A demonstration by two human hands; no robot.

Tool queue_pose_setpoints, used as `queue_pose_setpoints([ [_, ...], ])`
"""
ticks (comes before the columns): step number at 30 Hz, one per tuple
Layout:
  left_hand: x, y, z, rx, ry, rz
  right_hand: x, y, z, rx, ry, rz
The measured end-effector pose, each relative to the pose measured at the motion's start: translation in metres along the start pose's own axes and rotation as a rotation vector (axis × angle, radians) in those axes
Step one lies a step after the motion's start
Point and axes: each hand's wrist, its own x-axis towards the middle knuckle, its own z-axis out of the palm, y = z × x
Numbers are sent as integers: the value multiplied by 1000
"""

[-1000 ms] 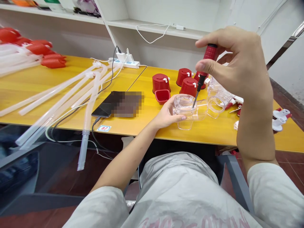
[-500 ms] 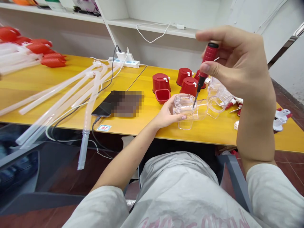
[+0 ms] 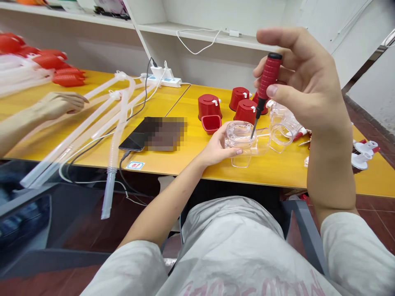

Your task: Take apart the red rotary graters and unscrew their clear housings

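Observation:
My left hand (image 3: 220, 148) grips a clear plastic housing (image 3: 242, 142) from its left side, thumb across the front, near the table's front edge. Between the thumb and fingers of my right hand (image 3: 304, 78) is a screwdriver (image 3: 269, 76) with a red handle and black cap. Its shaft slants down, and the tip meets the right part of the housing's top rim. Any screw under the tip is too small to make out. More clear plastic parts (image 3: 282, 133) lie just right of the housing, partly behind my right forearm.
Several red cups (image 3: 210, 107) stand behind the housing, beside a small red tray (image 3: 211, 123). A black phone (image 3: 134, 137) and translucent tubes (image 3: 74, 139) lie to the left. Another person's hand (image 3: 63, 102) reaches over the tubes. White parts (image 3: 364, 154) sit at right; a power strip (image 3: 163, 81) is at the back.
My right fingers have shifted and spread slightly around the screwdriver handle, which leans a little differently. The other person's hand has come in at the left, and a tube there has moved.

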Motion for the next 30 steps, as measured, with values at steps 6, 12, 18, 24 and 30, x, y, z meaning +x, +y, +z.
queue_pose_setpoints([
  [6,0,1,0,7,14,-4,1,9,3,-238,128,-14],
  [12,0,0,0,13,-4,3,-1,2,3,-104,54,-17],
  [18,0,-1,0,5,3,3,0,12,2,-175,128,-30],
  [24,0,0,0,32,12,0,-2,11,4,-168,112,-9],
  [30,0,0,0,21,2,-7,-3,10,6,-74,116,1],
])
